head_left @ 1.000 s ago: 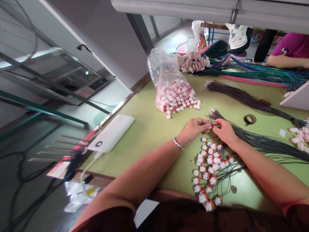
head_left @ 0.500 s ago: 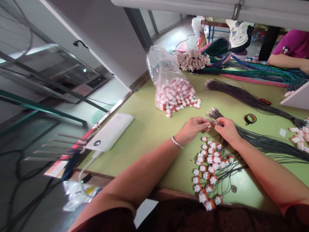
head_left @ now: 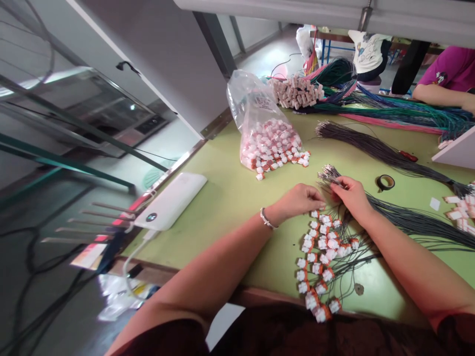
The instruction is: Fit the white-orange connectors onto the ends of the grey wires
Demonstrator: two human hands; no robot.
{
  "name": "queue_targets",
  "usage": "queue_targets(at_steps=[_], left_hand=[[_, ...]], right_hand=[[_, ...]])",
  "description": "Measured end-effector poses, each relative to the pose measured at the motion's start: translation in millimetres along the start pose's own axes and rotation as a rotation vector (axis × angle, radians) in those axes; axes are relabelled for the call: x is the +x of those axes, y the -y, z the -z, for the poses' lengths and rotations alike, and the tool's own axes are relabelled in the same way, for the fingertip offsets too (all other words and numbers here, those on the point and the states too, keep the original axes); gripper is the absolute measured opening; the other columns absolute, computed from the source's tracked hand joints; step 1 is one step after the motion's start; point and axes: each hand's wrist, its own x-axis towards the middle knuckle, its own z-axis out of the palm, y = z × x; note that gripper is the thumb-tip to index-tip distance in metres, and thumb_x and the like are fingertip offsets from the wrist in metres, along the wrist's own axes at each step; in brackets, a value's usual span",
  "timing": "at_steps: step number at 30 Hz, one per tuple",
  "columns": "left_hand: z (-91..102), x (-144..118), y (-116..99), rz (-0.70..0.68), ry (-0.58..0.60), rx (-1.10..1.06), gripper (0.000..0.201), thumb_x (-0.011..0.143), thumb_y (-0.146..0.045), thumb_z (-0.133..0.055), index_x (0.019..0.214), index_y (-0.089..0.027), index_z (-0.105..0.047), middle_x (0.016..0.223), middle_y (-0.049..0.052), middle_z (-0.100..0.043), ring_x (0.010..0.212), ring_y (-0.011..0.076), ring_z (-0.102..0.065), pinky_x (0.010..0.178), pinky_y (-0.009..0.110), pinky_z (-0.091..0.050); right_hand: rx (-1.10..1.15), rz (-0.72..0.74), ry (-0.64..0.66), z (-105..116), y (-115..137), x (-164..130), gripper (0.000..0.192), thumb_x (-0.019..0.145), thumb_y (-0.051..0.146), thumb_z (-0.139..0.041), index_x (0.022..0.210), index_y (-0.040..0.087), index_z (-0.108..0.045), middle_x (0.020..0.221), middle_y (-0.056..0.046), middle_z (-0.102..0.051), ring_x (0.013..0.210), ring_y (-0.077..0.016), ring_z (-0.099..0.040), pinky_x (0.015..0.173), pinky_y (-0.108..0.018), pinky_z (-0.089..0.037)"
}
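Observation:
My left hand (head_left: 307, 199) is closed in a pinch just above the top of a group of white and orange connectors (head_left: 322, 242). What lies between its fingertips is hidden. To its right, my right hand (head_left: 351, 197) pinches dark wires near the metal-tipped end of a wire bundle (head_left: 399, 215). The bundle runs off to the right beneath my right forearm. Several connectors in the group have thin dark wires attached and lie toward the table's near edge.
A clear plastic bag (head_left: 256, 109) spills loose connectors behind my hands. Another dark wire bundle (head_left: 371, 142), a tape roll (head_left: 385, 183) and coloured cables (head_left: 393, 111) lie farther back. A white power bank (head_left: 172, 200) rests at left. A person's arm (head_left: 441, 94) shows at upper right.
My left hand has drawn down slightly, away from the wire tips and toward the connector group. The connector seen in its fingers earlier is no longer visible there. My right hand stays by the bundle.

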Motion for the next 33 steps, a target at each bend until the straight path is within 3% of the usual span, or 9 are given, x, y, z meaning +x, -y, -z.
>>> queue_targets(at_steps=[5,8,11,16,20,24,27,30,33], left_hand=[[5.5,-8.7,-6.3,-0.101,0.217,0.2,0.013,0.073,-0.028,-0.066,0.074,-0.018,-0.074,0.062,0.001,-0.068,0.053,0.01,-0.054,0.054,0.021,-0.042],[12.6,-0.2,3.1,-0.067,-0.071,0.232,0.02,0.08,-0.031,-0.06,0.075,-0.017,-0.072,0.056,0.001,-0.061,0.048,0.0103,-0.048,0.052,0.023,-0.04],[15.7,13.8,13.1,-0.143,-0.421,0.395,0.012,0.078,-0.023,-0.062,0.082,-0.017,-0.071,0.075,0.006,-0.066,0.066,0.0159,-0.056,0.067,0.028,-0.045],[6.0,25.6,16.2,-0.163,-0.337,0.73,0.018,0.082,-0.013,-0.048,0.084,-0.014,-0.066,0.087,0.011,-0.062,0.08,0.0215,-0.056,0.077,0.033,-0.044],[8.4,19.6,12.8,-0.198,-0.268,0.737,0.015,0.085,-0.017,-0.048,0.083,-0.016,-0.063,0.087,0.009,-0.06,0.08,0.0197,-0.055,0.076,0.031,-0.044],[45.1,-0.6,0.4,-0.217,-0.359,0.715,0.012,0.079,-0.027,-0.062,0.086,-0.017,-0.063,0.089,0.009,-0.062,0.079,0.0202,-0.055,0.074,0.031,-0.043],[85.6,-18.9,-8.8,0.048,-0.669,0.86,0.011,0.078,-0.027,-0.061,0.076,-0.016,-0.063,0.078,0.011,-0.063,0.077,0.0234,-0.056,0.073,0.033,-0.042],[111.1,-27.5,-8.6,0.284,-0.655,1.025,0.009,0.073,-0.024,-0.063,0.073,-0.015,-0.062,0.076,0.013,-0.064,0.078,0.0264,-0.059,0.07,0.033,-0.043],[113.3,-25.4,-2.6,0.344,-0.558,1.113,0.01,0.074,-0.021,-0.06,0.081,-0.016,-0.064,0.085,0.012,-0.066,0.083,0.0258,-0.061,0.067,0.03,-0.042]], right_hand=[[-0.306,0.075,-0.045,0.6,-3.6,7.5,0.02,0.074,0.039,-0.057,0.073,0.019,-0.062,0.056,0.001,-0.054,0.051,-0.0141,-0.046,0.053,-0.027,-0.036],[-0.581,0.168,-0.018,-2.8,-3.1,9.7,0.017,0.075,0.03,-0.058,0.082,0.018,-0.068,0.073,-0.005,-0.066,0.064,-0.0182,-0.055,0.063,-0.03,-0.04],[-0.785,0.203,0.015,-7.1,-0.2,8.7,0.021,0.075,0.026,-0.06,0.092,0.017,-0.069,0.086,-0.01,-0.068,0.076,-0.0218,-0.059,0.071,-0.031,-0.041],[-0.937,0.245,0.035,-11.5,2.3,1.8,0.021,0.082,0.027,-0.053,0.093,0.017,-0.068,0.088,-0.011,-0.064,0.077,-0.0227,-0.059,0.067,-0.031,-0.04],[-0.887,0.28,0.073,-10.9,-1.5,1.4,0.021,0.081,0.03,-0.054,0.09,0.018,-0.069,0.088,-0.009,-0.064,0.075,-0.0212,-0.058,0.065,-0.03,-0.038],[-0.596,0.272,0.076,-8.3,-7.0,4.4,0.021,0.077,0.033,-0.056,0.084,0.018,-0.067,0.077,-0.005,-0.064,0.069,-0.0187,-0.056,0.064,-0.029,-0.039],[-0.36,0.169,0.074,-7.1,-5.5,4.0,0.021,0.074,0.038,-0.057,0.075,0.018,-0.064,0.063,-0.001,-0.06,0.057,-0.0149,-0.049,0.058,-0.028,-0.037],[-0.204,0.124,0.049,-6.7,1.0,1.7,0.019,0.071,0.036,-0.059,0.068,0.018,-0.061,0.06,0.001,-0.057,0.057,-0.0132,-0.047,0.057,-0.026,-0.036],[-0.117,0.097,0.021,-6.4,5.8,0.6,0.018,0.068,0.036,-0.06,0.066,0.017,-0.06,0.059,0.002,-0.055,0.058,-0.0125,-0.045,0.057,-0.026,-0.035]])
